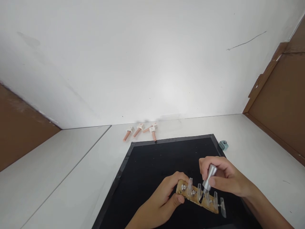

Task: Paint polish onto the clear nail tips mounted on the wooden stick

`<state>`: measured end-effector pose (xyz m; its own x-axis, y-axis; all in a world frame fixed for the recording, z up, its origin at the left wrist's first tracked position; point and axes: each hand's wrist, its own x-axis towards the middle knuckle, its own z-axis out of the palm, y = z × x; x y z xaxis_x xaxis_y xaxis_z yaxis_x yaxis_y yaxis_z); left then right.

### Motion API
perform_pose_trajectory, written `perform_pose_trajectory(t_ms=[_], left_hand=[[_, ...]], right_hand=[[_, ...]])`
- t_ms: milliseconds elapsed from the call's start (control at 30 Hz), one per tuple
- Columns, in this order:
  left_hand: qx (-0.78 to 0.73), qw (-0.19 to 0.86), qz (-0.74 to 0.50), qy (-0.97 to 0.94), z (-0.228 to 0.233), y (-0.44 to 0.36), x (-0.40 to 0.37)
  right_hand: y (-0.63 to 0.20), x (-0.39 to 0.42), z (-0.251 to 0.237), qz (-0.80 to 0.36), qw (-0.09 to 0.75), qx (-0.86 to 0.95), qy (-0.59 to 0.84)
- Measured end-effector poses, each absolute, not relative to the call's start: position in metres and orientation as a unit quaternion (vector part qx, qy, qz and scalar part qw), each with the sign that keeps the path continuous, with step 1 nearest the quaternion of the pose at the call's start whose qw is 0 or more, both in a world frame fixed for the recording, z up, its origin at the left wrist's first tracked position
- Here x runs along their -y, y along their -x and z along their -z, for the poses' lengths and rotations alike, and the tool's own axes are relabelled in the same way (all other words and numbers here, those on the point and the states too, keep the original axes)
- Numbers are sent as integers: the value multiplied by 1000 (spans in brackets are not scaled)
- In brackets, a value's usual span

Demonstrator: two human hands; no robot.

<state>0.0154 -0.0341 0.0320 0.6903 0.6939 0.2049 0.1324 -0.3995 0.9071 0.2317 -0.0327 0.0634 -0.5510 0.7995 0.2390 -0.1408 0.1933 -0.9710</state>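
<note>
My left hand (168,198) grips the left end of a tan nail tip stand (194,198), thumb in front and fingers behind. Several clear false nails (215,200) stand in a row along it on small silvery mounts. Between the thumb and fingers of my right hand (222,175) is a nail polish brush (210,176) with a silver cap. Its dark bristles point down at the stand, near the middle nails. Whether the bristles touch a nail I cannot tell.
A black mat (164,162) lies under my hands on the white table (100,168). Several pink-handled bottles with white square tops (140,127) lie behind it. A small teal bottle (223,145) is by the mat's right edge. Brown cardboard panels (278,105) stand at both sides.
</note>
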Motion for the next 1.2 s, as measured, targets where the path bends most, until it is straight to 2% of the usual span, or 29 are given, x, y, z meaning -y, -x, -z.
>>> perform_pose_trajectory(t_ms=[1200], left_hand=[[-266, 496, -296, -772, -29, -14, 34]], right_hand=[[-230, 35, -68, -550, 404, 670, 291]])
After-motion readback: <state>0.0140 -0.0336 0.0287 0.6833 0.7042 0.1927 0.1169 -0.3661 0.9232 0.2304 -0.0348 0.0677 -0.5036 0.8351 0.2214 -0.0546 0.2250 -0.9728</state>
